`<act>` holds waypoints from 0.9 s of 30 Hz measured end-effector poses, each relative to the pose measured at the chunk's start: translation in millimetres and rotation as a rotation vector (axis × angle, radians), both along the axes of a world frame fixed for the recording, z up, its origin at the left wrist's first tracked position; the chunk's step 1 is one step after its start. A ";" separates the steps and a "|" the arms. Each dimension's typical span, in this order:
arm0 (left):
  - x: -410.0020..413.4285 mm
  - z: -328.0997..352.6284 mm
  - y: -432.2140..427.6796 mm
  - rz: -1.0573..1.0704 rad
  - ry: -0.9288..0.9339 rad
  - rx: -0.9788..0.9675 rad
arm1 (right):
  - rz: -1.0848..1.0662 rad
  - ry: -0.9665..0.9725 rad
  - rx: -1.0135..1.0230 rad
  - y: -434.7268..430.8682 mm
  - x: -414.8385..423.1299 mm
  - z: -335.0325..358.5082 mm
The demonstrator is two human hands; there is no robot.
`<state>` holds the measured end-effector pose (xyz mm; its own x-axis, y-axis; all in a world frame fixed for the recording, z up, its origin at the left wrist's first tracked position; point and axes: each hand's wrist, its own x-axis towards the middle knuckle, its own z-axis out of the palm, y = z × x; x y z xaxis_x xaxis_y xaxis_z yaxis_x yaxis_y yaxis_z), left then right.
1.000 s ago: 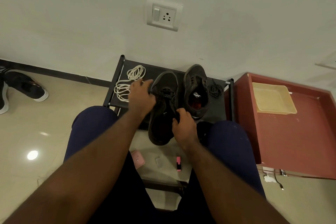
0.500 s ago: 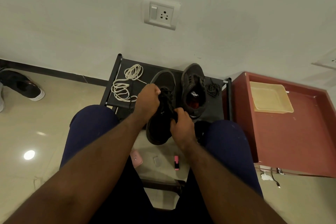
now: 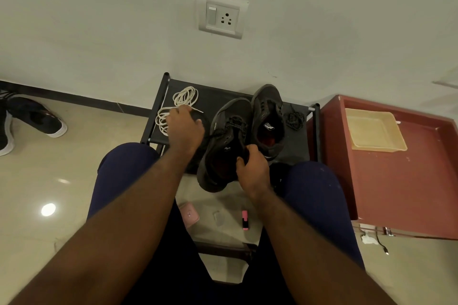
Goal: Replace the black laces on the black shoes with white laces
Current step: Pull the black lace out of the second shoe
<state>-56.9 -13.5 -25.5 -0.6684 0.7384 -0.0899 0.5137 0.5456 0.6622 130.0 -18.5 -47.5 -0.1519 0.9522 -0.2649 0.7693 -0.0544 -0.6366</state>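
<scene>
The near shoe [image 3: 223,148] lies with its toe toward the wall and its heel hanging over the rack's [image 3: 215,100] front edge, long axis running away from the person and tipped a little right. The right hand [image 3: 252,171] grips its heel collar, thumb hooked over the rim. The left hand [image 3: 184,129] is off the shoe's left side, at the rack's left edge, fingers curled; a dark strand of the lace [image 3: 235,124] runs from the eyelets toward it, so it looks to be pinching that lace, though the grip itself is hidden. Any pull must therefore go leftward, across the shoe's axis, and the left hand is the nearer one for it. Open floor lies past the rack's left edge, so there is room to draw out. The white laces [image 3: 173,109] sit right under and beside that hand and could get dragged along. On the right, the far shoe [image 3: 269,119], already unlaced, touches the near one, with a loose lace [image 3: 295,119] near the right edge.
</scene>
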 end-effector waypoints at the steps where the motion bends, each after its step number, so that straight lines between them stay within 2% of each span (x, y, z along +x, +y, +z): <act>1: 3.4 1.7 -2.0 -0.040 0.032 0.006 | 0.004 -0.005 0.002 -0.4 -0.3 -0.2; 2: 7.5 2.9 -4.6 -0.096 0.018 -0.021 | 0.008 -0.010 0.001 -1.3 -0.1 -0.5; 5: 24.6 2.0 -18.1 -0.323 -0.146 -0.261 | 0.032 -0.050 0.005 -2.2 1.2 -2.0; 7: 34.7 -3.7 -25.4 -0.375 -0.141 -0.345 | 0.069 -0.098 0.018 -1.2 0.9 -2.3; 12: 49.9 -7.6 -35.2 -0.232 0.015 -0.232 | 0.064 -0.130 0.028 2.3 -2.2 1.3; 16: 51.1 -7.9 -42.6 -0.086 -0.077 -0.120 | -0.030 -0.071 -0.024 8.2 -1.5 3.1; 20: 51.3 -10.2 -48.2 -0.167 0.026 -0.124 | 0.088 -0.079 0.029 3.3 -2.1 9.1; 24: 54.2 -11.8 -47.4 -0.311 0.181 -0.216 | 0.201 -0.131 0.342 16.5 -15.0 26.4; 27: 61.5 -15.7 -49.2 -0.392 0.262 -0.273 | 0.340 -0.253 0.402 40.8 -27.8 31.3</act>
<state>4.6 -62.7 -41.2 -0.3734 0.9100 -0.1805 0.8418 0.4141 0.3462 102.2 22.4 -16.1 -0.4457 0.8943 0.0389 0.8321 0.4299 -0.3504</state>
